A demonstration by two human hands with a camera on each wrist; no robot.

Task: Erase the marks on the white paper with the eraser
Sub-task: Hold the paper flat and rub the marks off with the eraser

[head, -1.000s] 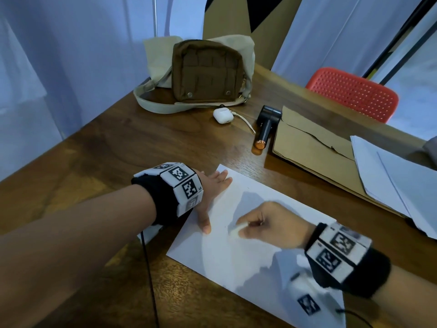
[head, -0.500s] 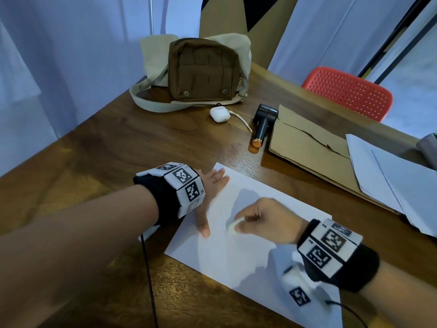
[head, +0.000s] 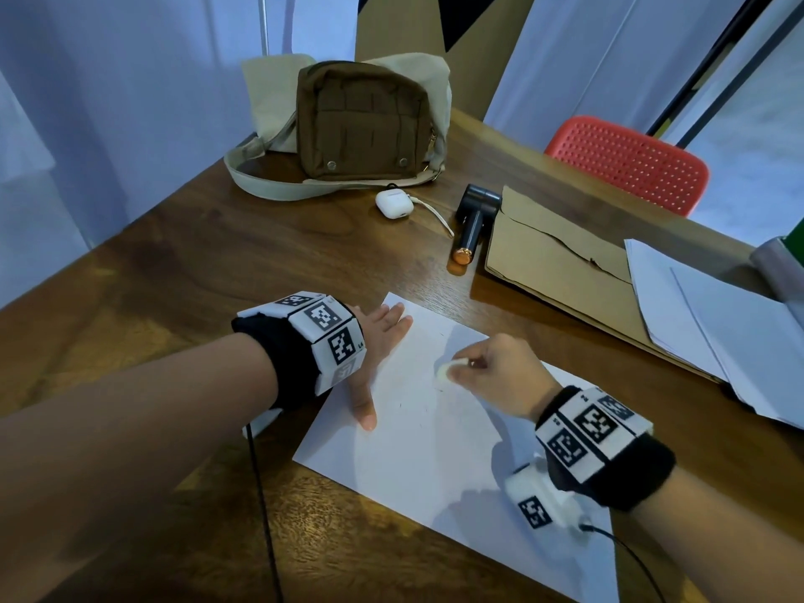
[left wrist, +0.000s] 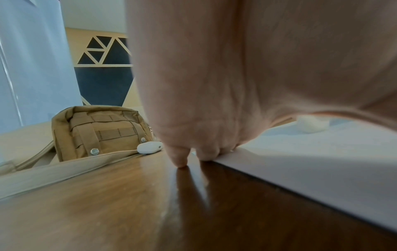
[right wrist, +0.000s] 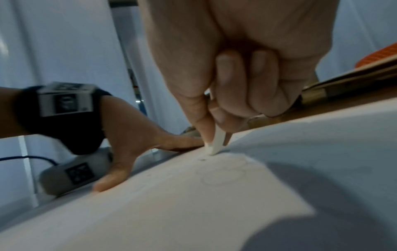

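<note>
A white sheet of paper (head: pixel 430 446) lies on the wooden table (head: pixel 174 272). My right hand (head: pixel 487 376) pinches a small white eraser (head: pixel 448 368) between thumb and fingers, its tip on the paper (right wrist: pixel 193 212). In the right wrist view the eraser (right wrist: pixel 218 141) touches the sheet just above faint pencil circles (right wrist: pixel 223 173). My left hand (head: pixel 378 346) lies flat, fingers straight, pressing the sheet's left edge; the thumb points toward me. In the left wrist view its fingertips (left wrist: pixel 179 160) rest at the paper's edge (left wrist: pixel 300 169).
A brown pouch on a beige bag (head: pixel 361 119) stands at the back, with a white earbud case (head: pixel 393 204) and a black tool (head: pixel 472 224) beside it. A brown envelope (head: pixel 557 263) and loose white sheets (head: pixel 713 324) lie right. A red chair (head: pixel 626 163) is behind.
My right hand with the eraser has shifted up the sheet, away from me, toward the far edge. My left hand stays pressed on the paper's left edge.
</note>
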